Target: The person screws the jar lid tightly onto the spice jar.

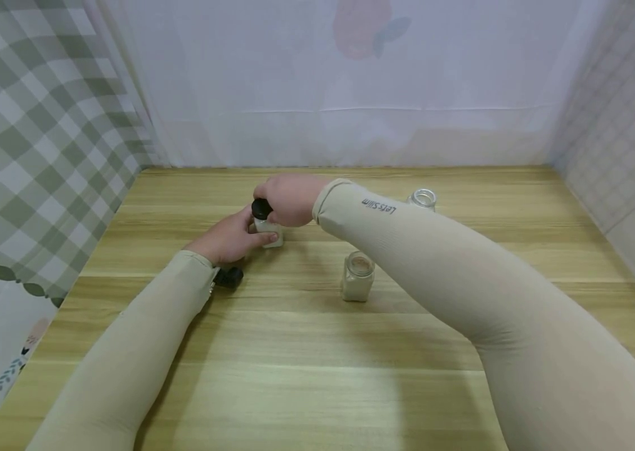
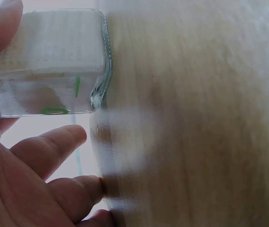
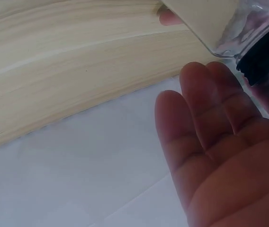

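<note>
A square glass jar (image 1: 270,233) with pale contents stands upright on the wooden table, left of the middle. My left hand (image 1: 228,240) grips it between thumb and fingers, low on its body. In the left wrist view the jar (image 2: 54,61) shows clear walls with small green marks, its base at the table. From above, my right hand (image 1: 295,199) pinches the black lid (image 1: 262,208) at the jar's mouth. The right wrist view shows this ridged black lid (image 3: 260,59) between thumb and index finger, the other fingers (image 3: 172,118) extended beside it.
A lidless glass jar (image 1: 358,279) with pale contents stands near the middle of the table (image 1: 295,376). Another lidless jar (image 1: 423,198) stands farther back, partly hidden by the right sleeve (image 1: 453,275). A small black object (image 1: 230,277) sits by the left wrist. White cloth (image 1: 317,81) hangs behind.
</note>
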A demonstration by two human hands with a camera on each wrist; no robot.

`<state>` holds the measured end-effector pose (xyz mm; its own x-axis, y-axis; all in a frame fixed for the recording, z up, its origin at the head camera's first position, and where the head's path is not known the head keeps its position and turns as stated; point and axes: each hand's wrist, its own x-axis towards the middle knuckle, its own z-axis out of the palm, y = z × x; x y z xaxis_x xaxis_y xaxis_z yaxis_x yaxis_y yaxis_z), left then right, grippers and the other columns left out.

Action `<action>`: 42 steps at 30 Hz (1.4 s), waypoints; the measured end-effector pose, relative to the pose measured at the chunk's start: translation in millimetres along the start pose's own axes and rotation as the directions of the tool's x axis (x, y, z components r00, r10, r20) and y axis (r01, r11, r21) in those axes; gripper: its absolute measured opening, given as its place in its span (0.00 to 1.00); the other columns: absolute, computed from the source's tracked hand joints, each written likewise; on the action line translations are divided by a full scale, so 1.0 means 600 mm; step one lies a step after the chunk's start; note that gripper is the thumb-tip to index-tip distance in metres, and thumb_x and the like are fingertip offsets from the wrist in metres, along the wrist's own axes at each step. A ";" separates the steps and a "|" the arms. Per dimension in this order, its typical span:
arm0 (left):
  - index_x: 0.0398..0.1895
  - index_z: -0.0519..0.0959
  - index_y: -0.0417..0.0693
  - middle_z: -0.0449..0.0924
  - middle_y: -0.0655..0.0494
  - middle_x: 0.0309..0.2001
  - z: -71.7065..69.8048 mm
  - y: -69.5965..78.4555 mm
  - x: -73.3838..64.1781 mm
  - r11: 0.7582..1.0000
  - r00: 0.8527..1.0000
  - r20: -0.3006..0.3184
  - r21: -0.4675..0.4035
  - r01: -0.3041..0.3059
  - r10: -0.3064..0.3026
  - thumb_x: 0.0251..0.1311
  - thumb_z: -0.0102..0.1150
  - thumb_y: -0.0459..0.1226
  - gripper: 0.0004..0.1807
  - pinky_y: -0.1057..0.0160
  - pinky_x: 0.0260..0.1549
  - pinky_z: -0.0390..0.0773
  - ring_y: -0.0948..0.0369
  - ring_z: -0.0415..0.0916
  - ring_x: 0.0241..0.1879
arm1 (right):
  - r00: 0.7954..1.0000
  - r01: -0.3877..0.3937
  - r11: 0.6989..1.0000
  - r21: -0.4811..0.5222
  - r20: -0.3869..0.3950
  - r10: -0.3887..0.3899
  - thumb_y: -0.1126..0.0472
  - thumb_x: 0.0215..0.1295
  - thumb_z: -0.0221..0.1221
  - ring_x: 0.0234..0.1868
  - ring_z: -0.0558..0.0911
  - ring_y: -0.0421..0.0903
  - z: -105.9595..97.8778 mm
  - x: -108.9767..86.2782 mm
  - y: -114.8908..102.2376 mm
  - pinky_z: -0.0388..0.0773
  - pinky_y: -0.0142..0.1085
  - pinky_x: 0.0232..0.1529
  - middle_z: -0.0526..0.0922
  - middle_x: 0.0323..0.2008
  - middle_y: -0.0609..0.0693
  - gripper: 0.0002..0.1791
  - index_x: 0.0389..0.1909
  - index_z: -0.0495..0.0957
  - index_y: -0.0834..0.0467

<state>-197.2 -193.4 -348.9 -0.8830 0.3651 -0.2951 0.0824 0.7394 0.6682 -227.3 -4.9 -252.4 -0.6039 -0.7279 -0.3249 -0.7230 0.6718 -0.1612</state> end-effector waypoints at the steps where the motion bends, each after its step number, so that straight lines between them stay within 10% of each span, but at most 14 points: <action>1: 0.83 0.55 0.73 0.60 0.52 0.82 0.000 0.000 0.000 1.000 1.000 0.000 0.001 0.001 -0.001 0.72 0.60 0.61 0.41 0.36 0.73 0.65 0.45 0.61 0.79 | 1.000 -0.008 1.000 0.003 0.002 0.008 0.54 0.80 0.58 0.52 0.80 0.46 0.000 0.000 0.000 0.77 0.41 0.58 0.81 0.54 0.50 0.17 0.62 0.75 0.56; 11: 0.85 0.49 0.73 0.54 0.50 0.84 0.001 0.000 0.001 1.000 1.000 0.009 0.024 0.008 -0.009 0.72 0.58 0.63 0.44 0.34 0.75 0.61 0.43 0.55 0.82 | 1.000 0.002 1.000 -0.027 -0.005 -0.003 0.50 0.79 0.58 0.63 0.78 0.48 -0.002 0.001 0.005 0.74 0.41 0.67 0.77 0.67 0.56 0.33 0.78 0.64 0.58; 21: 0.83 0.54 0.72 0.61 0.52 0.81 0.001 0.001 0.000 1.000 1.000 -0.007 -0.003 -0.008 0.008 0.73 0.60 0.60 0.41 0.36 0.73 0.66 0.45 0.63 0.78 | 1.000 0.017 1.000 -0.004 -0.001 -0.017 0.55 0.80 0.58 0.53 0.80 0.47 -0.002 0.001 0.004 0.77 0.42 0.60 0.81 0.54 0.50 0.16 0.61 0.76 0.56; 37: 0.83 0.54 0.75 0.60 0.53 0.82 0.001 0.001 0.001 1.000 1.000 -0.005 -0.013 0.011 -0.011 0.73 0.61 0.59 0.40 0.36 0.73 0.65 0.45 0.61 0.79 | 1.000 -0.024 1.000 0.008 -0.004 0.024 0.49 0.80 0.58 0.48 0.79 0.46 0.001 0.002 0.004 0.77 0.40 0.54 0.81 0.50 0.50 0.18 0.58 0.75 0.58; 42: 0.84 0.53 0.73 0.59 0.53 0.82 0.001 0.001 0.001 1.000 1.000 0.001 -0.013 0.015 -0.015 0.73 0.60 0.59 0.42 0.36 0.73 0.64 0.45 0.60 0.80 | 1.000 -0.014 1.000 -0.013 -0.007 0.014 0.48 0.79 0.59 0.56 0.80 0.47 0.002 0.002 0.005 0.77 0.40 0.61 0.80 0.61 0.54 0.28 0.70 0.70 0.60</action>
<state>-197.5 -192.3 -349.0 -0.8837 0.3545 -0.3056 0.0634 0.7376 0.6723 -229.6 -3.6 -254.1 -0.6163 -0.7193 -0.3205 -0.7186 0.6802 -0.1447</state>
